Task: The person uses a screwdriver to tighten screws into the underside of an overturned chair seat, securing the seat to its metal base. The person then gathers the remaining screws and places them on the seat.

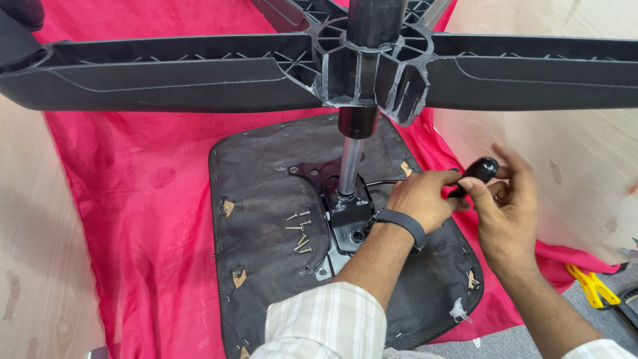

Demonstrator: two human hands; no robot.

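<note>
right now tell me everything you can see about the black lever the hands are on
The black lever is a thin dark rod ending in a glossy, rounded black knob, plastic by its look. It juts out to the right from the metal mechanism under the upturned chair seat, angled upward. The right hand pinches the knob between its fingers; the left hand closes over the rod nearer the mechanism, hiding that stretch.

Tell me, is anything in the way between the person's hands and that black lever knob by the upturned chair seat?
Nothing visible is. The right hand already grips the black lever knob, and the left hand closes around the lever's thin rod just beside it. The loose screws lie apart, left of the metal mechanism.
</note>
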